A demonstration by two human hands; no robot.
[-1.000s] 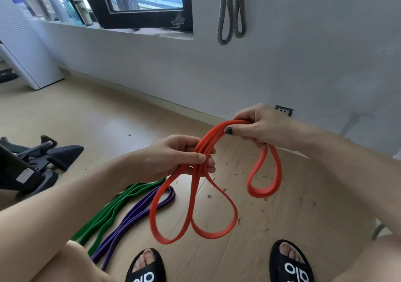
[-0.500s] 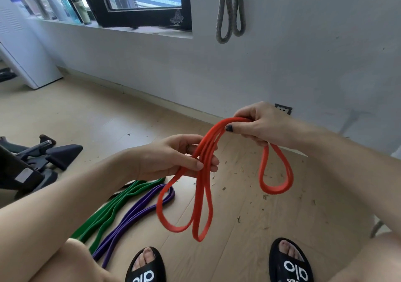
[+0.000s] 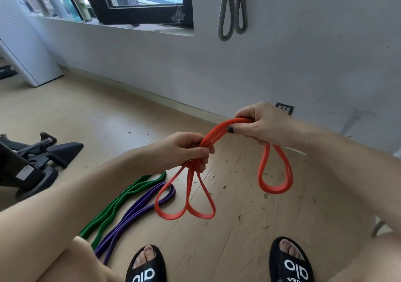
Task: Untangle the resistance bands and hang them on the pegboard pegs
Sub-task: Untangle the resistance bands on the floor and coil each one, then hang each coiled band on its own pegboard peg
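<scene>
I hold an orange resistance band (image 3: pixel 275 186) folded into several strands between both hands, above the floor. My left hand (image 3: pixel 184 151) pinches the bunched strands, with two loops hanging below it. My right hand (image 3: pixel 258 123) grips the strands higher up, and another loop hangs beneath it. A green band (image 3: pixel 121 201) and a purple band (image 3: pixel 138 210) lie side by side on the wooden floor at lower left. A grey band (image 3: pixel 232 10) hangs on the white wall at top centre; its peg is out of frame.
Black exercise equipment (image 3: pixel 36 162) stands on the floor at left. A window sill with bottles (image 3: pixel 65 1) runs along the back left. A wall socket (image 3: pixel 284 108) sits just behind my right hand. My feet in black slides (image 3: pixel 290 262) are at the bottom.
The loops under my left hand have shortened and drawn up into two small loops. The loop under my right hand has swung a little to the right. Both hands keep their hold.
</scene>
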